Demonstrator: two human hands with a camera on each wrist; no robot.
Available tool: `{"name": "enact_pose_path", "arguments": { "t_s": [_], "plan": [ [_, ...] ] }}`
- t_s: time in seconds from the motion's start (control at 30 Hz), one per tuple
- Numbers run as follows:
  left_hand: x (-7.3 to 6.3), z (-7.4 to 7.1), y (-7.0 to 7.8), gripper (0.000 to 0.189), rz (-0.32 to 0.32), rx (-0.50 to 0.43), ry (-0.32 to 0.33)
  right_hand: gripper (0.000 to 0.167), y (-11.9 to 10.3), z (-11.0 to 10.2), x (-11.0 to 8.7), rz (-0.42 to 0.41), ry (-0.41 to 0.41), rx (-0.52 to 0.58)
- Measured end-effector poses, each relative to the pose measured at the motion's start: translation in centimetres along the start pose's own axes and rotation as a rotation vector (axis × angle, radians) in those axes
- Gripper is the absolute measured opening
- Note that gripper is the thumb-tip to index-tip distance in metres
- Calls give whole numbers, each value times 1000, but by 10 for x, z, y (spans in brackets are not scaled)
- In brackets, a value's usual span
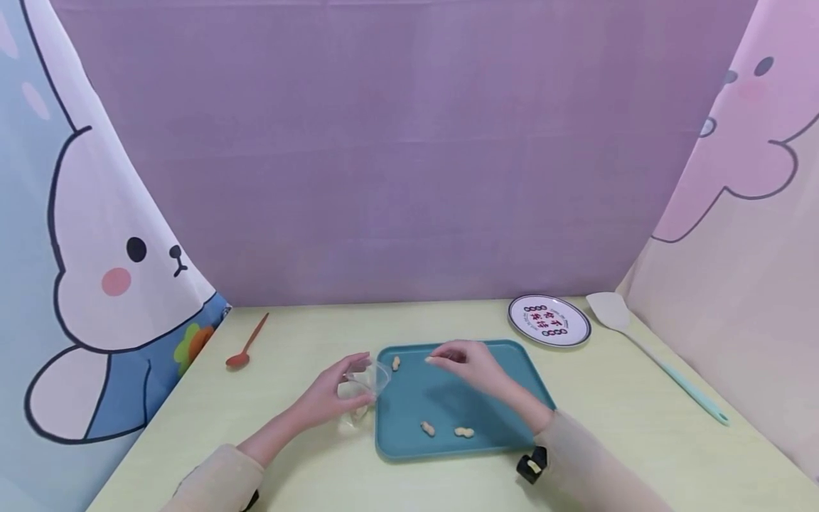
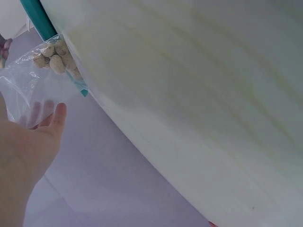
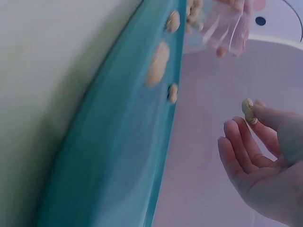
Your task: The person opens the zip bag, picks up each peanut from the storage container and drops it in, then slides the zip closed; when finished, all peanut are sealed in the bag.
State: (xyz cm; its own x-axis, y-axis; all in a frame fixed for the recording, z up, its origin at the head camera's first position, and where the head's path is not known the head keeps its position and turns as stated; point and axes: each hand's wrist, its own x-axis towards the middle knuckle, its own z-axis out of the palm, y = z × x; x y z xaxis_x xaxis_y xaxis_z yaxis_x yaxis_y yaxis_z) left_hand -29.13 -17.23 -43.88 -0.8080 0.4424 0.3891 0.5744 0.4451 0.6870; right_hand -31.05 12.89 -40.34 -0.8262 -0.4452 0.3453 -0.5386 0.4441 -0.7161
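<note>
"What did the right hand [image 1: 470, 366] hold?"

"A peanut [image 3: 249, 111], pinched at the fingertips above the tray [image 1: 399, 402]. The remaining fingers were bent and free of it. In the head view the nut was barely a speck; the right wrist view showed it plainly, though the finger opposite the thumb was partly hidden."

"And the left hand [image 1: 335, 391]?"

"It gripped a clear bag [image 1: 379, 378] just beside the tray's left edge, thumb and fingers curled around the film. Some fingers were visible only through the plastic in the left wrist view, where the bag ran off the frame."

"Anything inside?"

"Nuts [image 2: 57, 65], bunched together and overlapping, too jumbled to count. From the head view, the hand hid much of the bag."

"What lay on the tray itself?"

"Three loose peanuts: one [image 1: 395, 363] by the far left corner, two [image 1: 427, 428] [image 1: 463, 432] toward the near edge. A sleeve [image 1: 589, 455] covered the near right corner."

"And around it?"

"A plate [image 1: 549, 321] beyond the tray's far right corner, a spatula [image 1: 609, 311] farther right, and a red spoon [image 1: 237, 360] well to its left. A red scrap [image 2: 212, 224] at the left wrist view's bottom edge was cut too short to identify."
</note>
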Motion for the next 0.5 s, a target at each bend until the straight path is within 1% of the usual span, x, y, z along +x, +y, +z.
{"name": "enact_pose_path", "arguments": {
  "t_s": [0.17, 0.33, 0.5],
  "plan": [
    [0, 0, 0, 70, 5, 6, 3, 23, -16, 15, 12, -12, -18, 48],
    [0, 0, -1, 71, 16, 11, 2, 25, -32, 31, 23, -16, 5, 52],
    [0, 0, -3, 71, 15, 7, 12, 22, -47, 46, 32, -72, -11, 81]
  ]
}}
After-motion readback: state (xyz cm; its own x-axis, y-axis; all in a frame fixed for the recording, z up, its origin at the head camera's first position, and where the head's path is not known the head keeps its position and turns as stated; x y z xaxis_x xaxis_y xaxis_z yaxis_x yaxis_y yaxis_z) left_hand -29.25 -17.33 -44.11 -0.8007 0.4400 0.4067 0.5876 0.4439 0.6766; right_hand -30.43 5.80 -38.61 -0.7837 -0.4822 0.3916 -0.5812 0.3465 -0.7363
